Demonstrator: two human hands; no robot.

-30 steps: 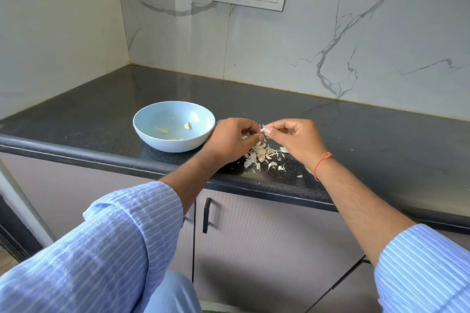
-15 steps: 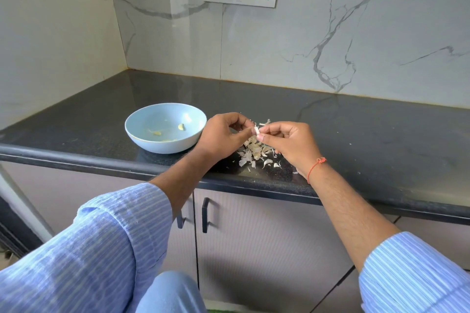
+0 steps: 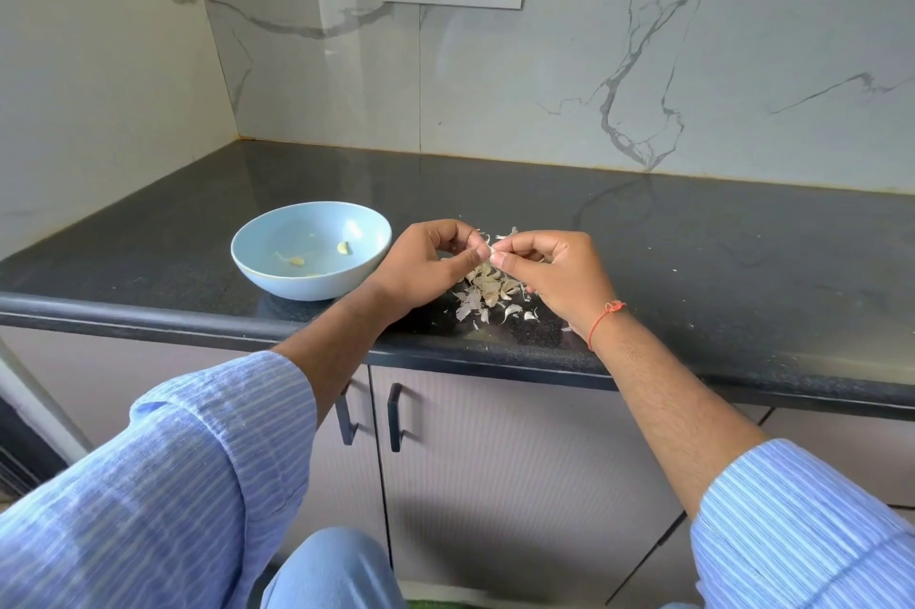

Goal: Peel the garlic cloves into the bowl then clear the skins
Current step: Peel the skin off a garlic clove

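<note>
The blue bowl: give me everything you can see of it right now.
The blue bowl is round, pale blue and glossy, ceramic by its look, and stands upright on the dark speckled countertop near its front edge. It holds a few peeled garlic cloves, pale yellow, lying apart on the bottom. The left hand is close beside its right rim; whether they touch cannot be told.

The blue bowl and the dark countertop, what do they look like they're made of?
The bowl looks like glazed ceramic, possibly melamine: smooth pale blue with a soft highlight inside. The countertop looks like polished dark granite: fine speckle, a rounded front edge, and a glossy reflection of the marble-look wall.
</note>
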